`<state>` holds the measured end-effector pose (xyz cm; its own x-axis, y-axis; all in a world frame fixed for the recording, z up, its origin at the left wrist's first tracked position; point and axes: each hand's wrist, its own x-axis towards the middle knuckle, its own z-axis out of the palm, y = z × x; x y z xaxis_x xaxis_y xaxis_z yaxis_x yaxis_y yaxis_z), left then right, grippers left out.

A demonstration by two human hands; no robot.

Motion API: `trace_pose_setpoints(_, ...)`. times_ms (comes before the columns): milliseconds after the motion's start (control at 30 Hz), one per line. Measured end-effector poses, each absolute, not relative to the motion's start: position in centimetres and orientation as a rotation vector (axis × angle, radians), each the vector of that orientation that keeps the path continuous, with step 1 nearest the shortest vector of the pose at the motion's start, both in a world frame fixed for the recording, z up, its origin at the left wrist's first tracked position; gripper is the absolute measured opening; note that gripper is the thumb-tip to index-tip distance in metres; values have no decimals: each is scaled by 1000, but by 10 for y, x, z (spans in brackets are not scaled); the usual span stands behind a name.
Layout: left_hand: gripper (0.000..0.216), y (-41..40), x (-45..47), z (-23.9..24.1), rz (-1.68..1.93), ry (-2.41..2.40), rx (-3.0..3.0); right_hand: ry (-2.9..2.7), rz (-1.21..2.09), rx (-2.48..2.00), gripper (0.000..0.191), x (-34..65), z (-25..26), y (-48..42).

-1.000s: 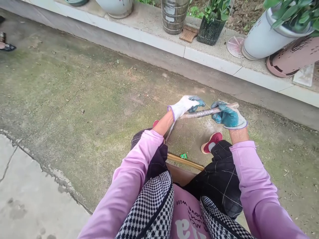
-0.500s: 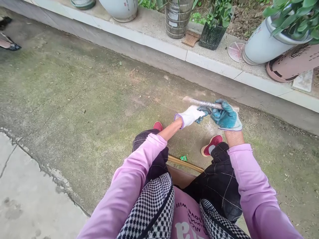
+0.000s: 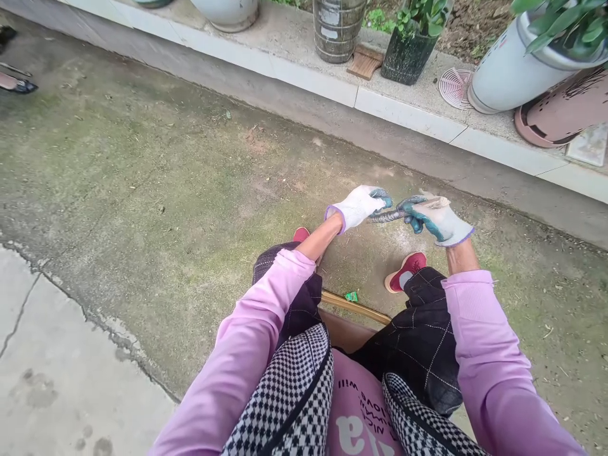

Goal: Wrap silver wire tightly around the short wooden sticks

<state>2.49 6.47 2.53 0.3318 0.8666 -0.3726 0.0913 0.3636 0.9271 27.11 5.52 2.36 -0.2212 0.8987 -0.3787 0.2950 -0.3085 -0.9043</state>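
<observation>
Rod (image 3: 386, 216) levelled, axis left-right, right hand (image 3: 434, 218) gripping

Mossy concrete ground (image 3: 142, 190). Raised ledge (image 3: 408, 117) along the far side carries a metal can (image 3: 337, 28), wood block (image 3: 365, 62), black pot (image 3: 407, 54), pink grate (image 3: 455, 87) and white pot (image 3: 503, 76). Green scrap (image 3: 351, 296) lies on the ground. Dark shoe (image 3: 19, 84) at far left.

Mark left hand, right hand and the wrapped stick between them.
left hand (image 3: 357, 206), head view, back of the white glove.
right hand (image 3: 441, 220), head view, back of the glove.
wrapped stick (image 3: 386, 216), head view, visible stretch between the hands.
</observation>
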Motion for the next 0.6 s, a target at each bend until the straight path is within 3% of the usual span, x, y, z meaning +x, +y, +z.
trace_pose_setpoints(133,6,71,22,16,674,1126,1062,-1298,1771,-1395,54,270,33,49)
trace_pose_setpoints(267,16,79,20,11,612,1060,1021,-1137,1805,-1261,56,265,36,45)
trace_pose_setpoints(367,4,84,20,11,600,999,978,-1066,1811,-1148,54,260,36,44)
trace_pose_setpoints(600,17,65,30,9,566,951,787,-1042,1846,-1025,55,252,34,43)
